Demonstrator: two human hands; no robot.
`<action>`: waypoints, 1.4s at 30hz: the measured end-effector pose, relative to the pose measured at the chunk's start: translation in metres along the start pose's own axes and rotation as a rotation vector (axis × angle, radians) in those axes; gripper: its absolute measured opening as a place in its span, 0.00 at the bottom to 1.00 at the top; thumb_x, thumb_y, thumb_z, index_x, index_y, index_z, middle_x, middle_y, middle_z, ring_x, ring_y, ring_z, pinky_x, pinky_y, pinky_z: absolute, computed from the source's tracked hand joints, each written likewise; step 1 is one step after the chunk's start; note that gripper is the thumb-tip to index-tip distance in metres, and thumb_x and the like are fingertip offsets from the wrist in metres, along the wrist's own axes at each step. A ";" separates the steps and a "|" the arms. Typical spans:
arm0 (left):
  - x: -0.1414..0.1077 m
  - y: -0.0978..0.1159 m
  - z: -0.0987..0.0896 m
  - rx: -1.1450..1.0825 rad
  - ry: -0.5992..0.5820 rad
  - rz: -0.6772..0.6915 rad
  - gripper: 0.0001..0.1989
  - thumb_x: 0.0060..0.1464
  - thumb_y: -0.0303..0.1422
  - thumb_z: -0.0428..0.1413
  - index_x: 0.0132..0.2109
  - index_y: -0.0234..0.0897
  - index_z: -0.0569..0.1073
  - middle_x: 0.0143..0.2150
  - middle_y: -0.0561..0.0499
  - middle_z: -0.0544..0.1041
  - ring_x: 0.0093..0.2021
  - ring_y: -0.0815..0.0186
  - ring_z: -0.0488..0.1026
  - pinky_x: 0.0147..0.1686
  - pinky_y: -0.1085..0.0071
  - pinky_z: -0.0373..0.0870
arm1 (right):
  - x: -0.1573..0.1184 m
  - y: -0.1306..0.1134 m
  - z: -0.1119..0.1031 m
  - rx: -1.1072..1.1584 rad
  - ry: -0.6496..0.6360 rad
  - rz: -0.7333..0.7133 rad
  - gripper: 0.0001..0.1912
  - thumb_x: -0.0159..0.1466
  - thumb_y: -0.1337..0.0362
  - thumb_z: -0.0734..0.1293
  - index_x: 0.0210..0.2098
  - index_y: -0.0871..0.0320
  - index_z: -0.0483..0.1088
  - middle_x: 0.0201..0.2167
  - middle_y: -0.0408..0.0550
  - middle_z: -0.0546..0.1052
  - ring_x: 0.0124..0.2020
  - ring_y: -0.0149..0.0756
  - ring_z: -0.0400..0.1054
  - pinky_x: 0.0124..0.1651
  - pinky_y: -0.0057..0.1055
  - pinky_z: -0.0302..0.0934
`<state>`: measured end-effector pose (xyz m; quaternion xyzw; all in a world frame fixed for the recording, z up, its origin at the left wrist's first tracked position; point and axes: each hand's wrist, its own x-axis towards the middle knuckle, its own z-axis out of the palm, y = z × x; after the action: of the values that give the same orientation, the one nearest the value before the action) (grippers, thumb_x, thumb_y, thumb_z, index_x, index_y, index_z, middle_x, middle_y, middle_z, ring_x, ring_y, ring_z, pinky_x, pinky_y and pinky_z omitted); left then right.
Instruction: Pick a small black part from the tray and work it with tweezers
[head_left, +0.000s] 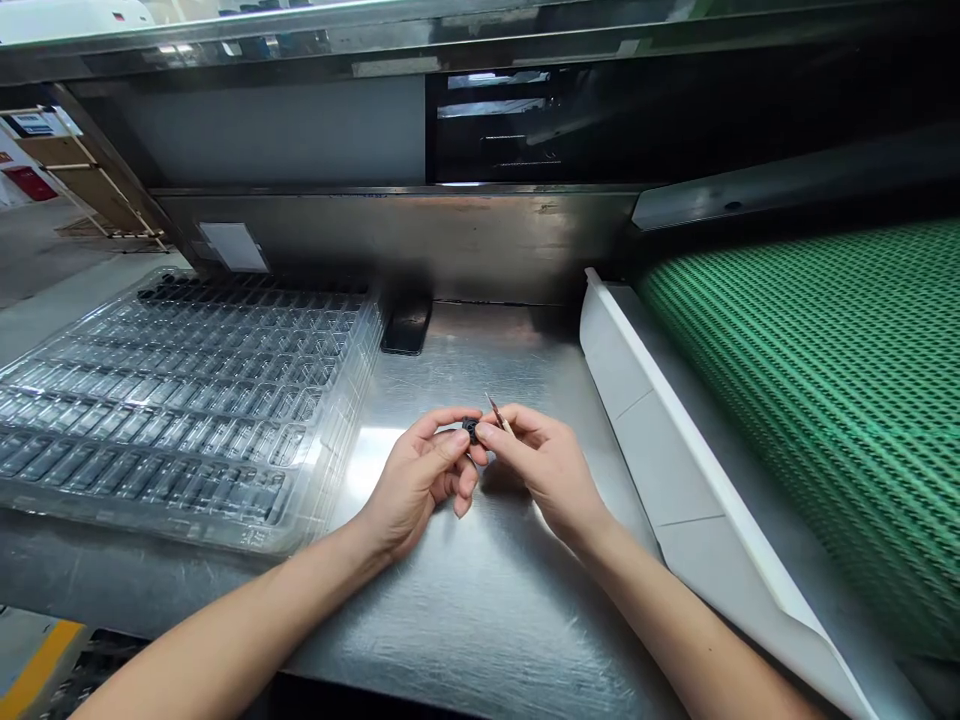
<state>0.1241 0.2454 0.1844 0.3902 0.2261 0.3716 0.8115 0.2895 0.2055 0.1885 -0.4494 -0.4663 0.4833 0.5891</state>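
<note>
A small black plastic part [470, 430] is pinched between the thumb and index finger of my left hand [427, 460], above the metal bench. The other fingers of that hand curl loosely underneath. My right hand [544, 455] is closed on a craft knife [496, 412], its thin pointed blade sticking up and away from me. The thumb and fingertip of the same hand also touch the right side of the black part. Most of the knife's handle is hidden in the palm.
Stacked clear plastic trays [187, 390] stand left, a few black pieces in the far row. A dark phone-like slab [407, 325] lies beside them. Right, a white raised guard [660, 440] separates the metal bench [465, 620] from a green mesh conveyor belt [840, 360]. A metal ledge crosses overhead.
</note>
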 end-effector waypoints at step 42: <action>-0.001 0.010 0.000 -0.164 0.053 0.012 0.15 0.64 0.32 0.66 0.55 0.34 0.77 0.34 0.51 0.75 0.27 0.74 0.69 0.21 0.83 0.63 | -0.009 0.006 -0.006 -0.818 0.032 -0.407 0.21 0.81 0.58 0.62 0.70 0.52 0.71 0.41 0.46 0.83 0.42 0.42 0.79 0.47 0.35 0.67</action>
<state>0.1197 0.2489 0.1922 0.3139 0.2140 0.4041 0.8321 0.2937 0.1967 0.1805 -0.5515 -0.6887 0.1268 0.4533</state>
